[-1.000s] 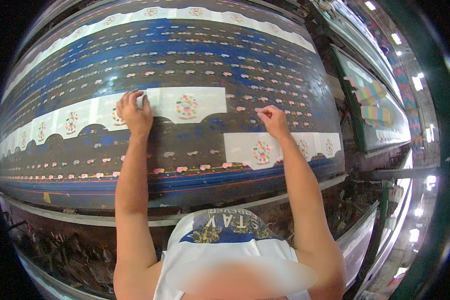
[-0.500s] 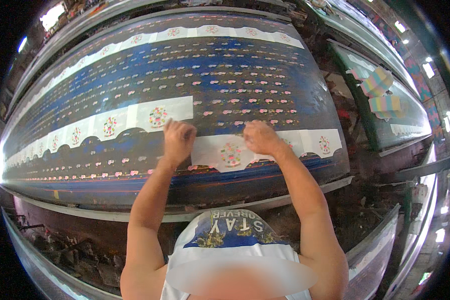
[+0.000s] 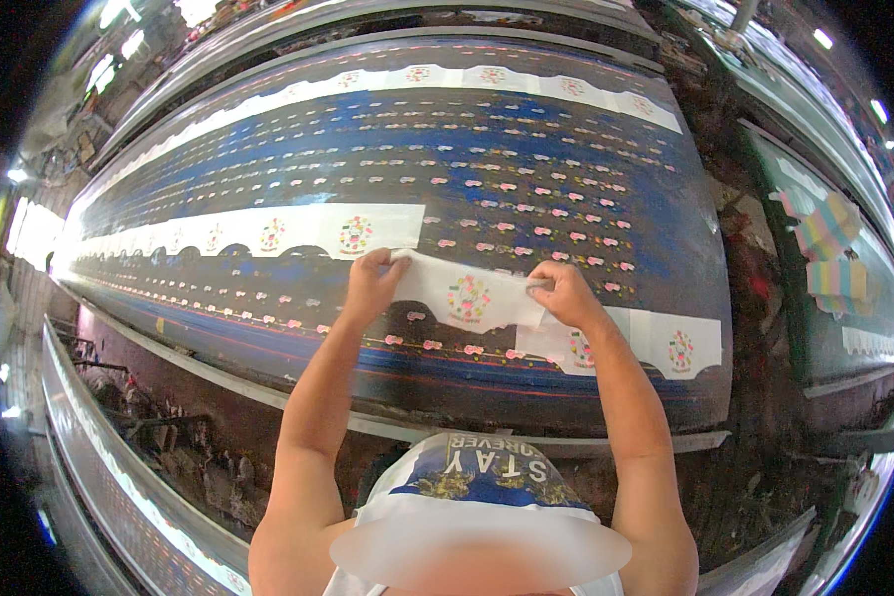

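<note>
A white printed fabric piece (image 3: pixel 445 285) with a scalloped lower edge and a round colourful print is stretched between my hands. My left hand (image 3: pixel 372 285) pinches its upper left corner. At the upper right corner, my right hand (image 3: pixel 564 294) is closed on the edge. The piece looks lifted off the dark printing table (image 3: pixel 368 340), its right end overlapping similar pieces (image 3: pixel 700 334) that lie flat beside my right forearm. Beyond my left hand, another row of matching white pieces (image 3: pixel 313 221) lies on the table.
Rows of small pink-and-white printed marks (image 3: pixel 526 187) cover the blue-black tabletop. A further row of white pieces (image 3: pixel 457 77) runs along the far side. To the right stands a green table (image 3: pixel 800 343) with striped cloths (image 3: pixel 826 230). A metal rail (image 3: pixel 656 443) borders the near edge.
The fabric piece lay at the right row's left end; now its upper edge is raised between both hands. The camera view has swung left, shifting the scene rightward.
</note>
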`<state>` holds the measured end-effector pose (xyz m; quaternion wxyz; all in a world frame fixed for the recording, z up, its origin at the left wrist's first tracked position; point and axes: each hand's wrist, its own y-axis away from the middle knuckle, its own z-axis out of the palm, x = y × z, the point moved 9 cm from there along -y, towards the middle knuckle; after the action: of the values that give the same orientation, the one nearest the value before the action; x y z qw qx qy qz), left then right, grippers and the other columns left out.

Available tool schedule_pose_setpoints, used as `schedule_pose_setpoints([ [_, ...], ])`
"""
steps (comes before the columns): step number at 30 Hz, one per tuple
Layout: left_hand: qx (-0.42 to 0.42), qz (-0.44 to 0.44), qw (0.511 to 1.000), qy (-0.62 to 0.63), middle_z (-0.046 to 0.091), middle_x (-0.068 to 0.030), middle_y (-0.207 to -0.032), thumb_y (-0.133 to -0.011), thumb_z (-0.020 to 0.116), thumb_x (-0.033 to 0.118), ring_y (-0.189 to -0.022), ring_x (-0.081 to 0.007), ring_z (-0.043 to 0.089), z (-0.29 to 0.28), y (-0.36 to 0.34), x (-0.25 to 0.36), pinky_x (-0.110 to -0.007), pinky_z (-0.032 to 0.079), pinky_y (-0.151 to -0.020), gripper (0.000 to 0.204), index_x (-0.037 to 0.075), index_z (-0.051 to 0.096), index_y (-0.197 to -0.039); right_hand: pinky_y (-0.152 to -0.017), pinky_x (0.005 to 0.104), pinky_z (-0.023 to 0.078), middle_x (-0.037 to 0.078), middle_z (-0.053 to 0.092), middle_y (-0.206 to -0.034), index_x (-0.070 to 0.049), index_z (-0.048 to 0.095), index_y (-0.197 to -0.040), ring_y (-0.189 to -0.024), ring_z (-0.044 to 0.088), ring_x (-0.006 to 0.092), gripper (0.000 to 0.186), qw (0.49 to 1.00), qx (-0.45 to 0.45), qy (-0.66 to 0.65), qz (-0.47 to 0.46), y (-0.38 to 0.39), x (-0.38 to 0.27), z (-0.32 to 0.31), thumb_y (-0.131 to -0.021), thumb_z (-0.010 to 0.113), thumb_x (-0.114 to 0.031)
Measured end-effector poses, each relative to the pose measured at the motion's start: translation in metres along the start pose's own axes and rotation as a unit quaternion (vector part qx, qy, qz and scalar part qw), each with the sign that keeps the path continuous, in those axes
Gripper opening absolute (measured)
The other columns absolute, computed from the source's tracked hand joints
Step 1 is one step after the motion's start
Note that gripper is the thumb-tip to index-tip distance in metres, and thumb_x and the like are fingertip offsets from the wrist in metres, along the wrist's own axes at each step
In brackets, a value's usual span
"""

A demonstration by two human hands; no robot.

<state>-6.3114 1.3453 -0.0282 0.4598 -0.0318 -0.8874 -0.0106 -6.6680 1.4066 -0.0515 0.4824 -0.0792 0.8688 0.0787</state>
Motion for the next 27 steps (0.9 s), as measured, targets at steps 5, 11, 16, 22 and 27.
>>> schedule_pose_setpoints([
  [5, 0.188, 0.123, 0.967, -0.124, 0.078, -0.0142, -0.096, -0.094, 0.085, 0.028, -0.097, -0.0315, 0.073, 0.000, -0.049, -0.027, -0.048, 0.052, -0.091, 0.026, 0.003, 0.077, -0.090, -0.086, 0.0379, 0.060, 0.014, 0.081, -0.102, -0.002, 0.076, -0.119, -0.093, 0.078, 0.0221, 0.024, 0.973, 0.226, -0.048, -0.019, -0.055, 0.039, -0.009, -0.095, 0.078, -0.007],
  [11, 0.248, 0.165, 0.936, -0.190, 0.076, -0.0071, -0.114, -0.092, 0.082, 0.018, -0.131, -0.0375, 0.061, 0.024, -0.074, -0.027, -0.062, 0.031, -0.125, 0.011, 0.011, 0.079, -0.101, -0.076, 0.0350, 0.060, 0.011, 0.081, -0.098, -0.004, 0.075, -0.124, -0.081, 0.076, 0.0188, 0.031, 0.947, 0.317, 0.022, 0.047, -0.074, 0.074, -0.014, -0.093, 0.083, -0.006],
  [16, 0.254, 0.150, 0.934, -0.203, 0.075, -0.0080, -0.119, -0.093, 0.080, 0.019, -0.135, -0.0405, 0.059, 0.021, -0.073, -0.027, -0.063, 0.030, -0.126, 0.014, 0.013, 0.079, -0.105, -0.074, 0.0362, 0.061, 0.010, 0.081, -0.097, -0.004, 0.075, -0.125, -0.079, 0.076, 0.0186, 0.033, 0.925, 0.366, 0.056, 0.088, -0.070, 0.077, -0.012, -0.094, 0.084, -0.009],
  [22, 0.262, 0.142, 0.936, -0.187, 0.075, -0.0102, -0.126, -0.091, 0.080, 0.018, -0.139, -0.0395, 0.058, 0.019, -0.073, -0.024, -0.060, 0.030, -0.126, 0.026, 0.010, 0.079, -0.116, -0.065, 0.0262, 0.057, 0.009, 0.078, -0.098, 0.000, 0.072, -0.128, -0.076, 0.073, 0.0128, 0.023, 0.914, 0.371, -0.119, 0.113, -0.071, 0.087, -0.021, -0.106, 0.072, -0.008],
  [27, 0.278, 0.162, 0.936, -0.146, 0.075, -0.0101, -0.124, -0.090, 0.082, 0.020, -0.136, -0.0376, 0.060, 0.010, -0.076, -0.048, -0.061, 0.031, -0.126, 0.022, 0.011, 0.076, -0.109, -0.059, 0.0319, 0.056, 0.009, 0.079, -0.100, -0.006, 0.077, -0.120, -0.072, 0.074, 0.0184, 0.018, 0.907, 0.297, -0.181, 0.239, -0.025, 0.093, -0.042, -0.107, 0.073, -0.017],
])
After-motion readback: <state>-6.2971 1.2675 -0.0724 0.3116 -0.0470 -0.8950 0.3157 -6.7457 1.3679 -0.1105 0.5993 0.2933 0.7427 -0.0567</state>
